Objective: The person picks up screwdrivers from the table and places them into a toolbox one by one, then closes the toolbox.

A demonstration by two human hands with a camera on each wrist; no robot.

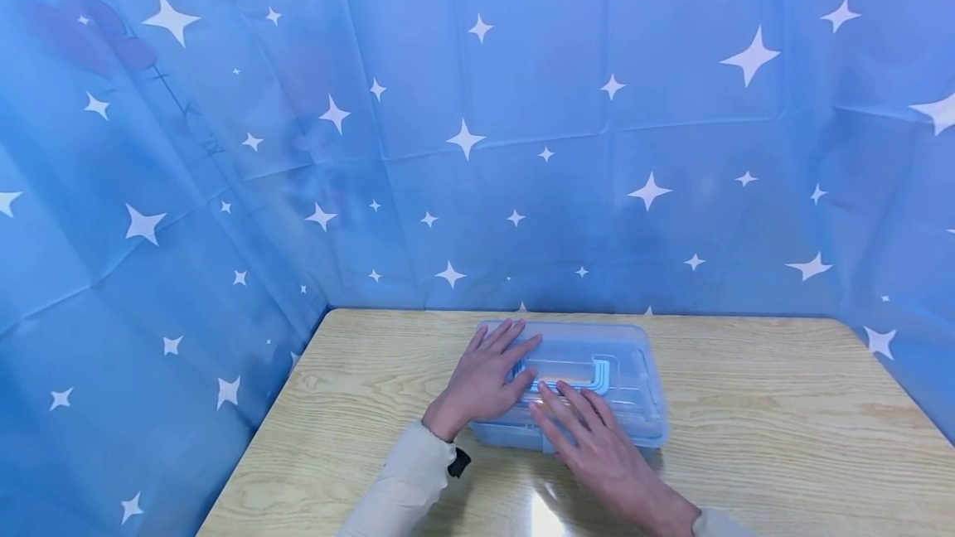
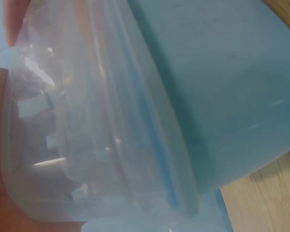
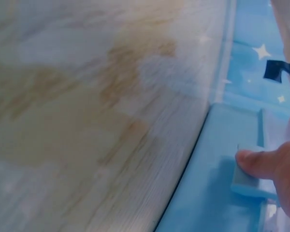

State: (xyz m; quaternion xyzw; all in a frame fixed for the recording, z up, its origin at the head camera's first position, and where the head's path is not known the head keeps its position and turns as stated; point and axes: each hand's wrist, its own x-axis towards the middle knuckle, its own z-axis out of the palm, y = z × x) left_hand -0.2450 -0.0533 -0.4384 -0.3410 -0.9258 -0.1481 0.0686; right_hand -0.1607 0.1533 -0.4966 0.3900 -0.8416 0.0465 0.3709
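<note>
A blue plastic storage box (image 1: pixel 507 436) with a clear lid (image 1: pixel 634 346) and a blue carrying handle (image 1: pixel 603 375) stands on the table. My left hand (image 1: pixel 481 379) lies across the lid's left part, fingers spread. From the left wrist camera, the box's blue end wall (image 2: pixel 246 96) shows below the lid's rim. At the front, my right hand (image 1: pixel 597 454) reaches over the lid edge, fingers extended near the handle. Its thumb (image 3: pixel 263 164) presses on a pale blue latch (image 3: pixel 251 187) on the front wall. The lid sits down on the box; its contents cannot be made out.
Wood-grain tabletop (image 1: pixel 783 421) extends on both sides of the box. A blue curtain with white stars (image 1: pixel 537 106) hangs behind the table and along its left. A black device (image 1: pixel 458 462) is strapped at the left wrist.
</note>
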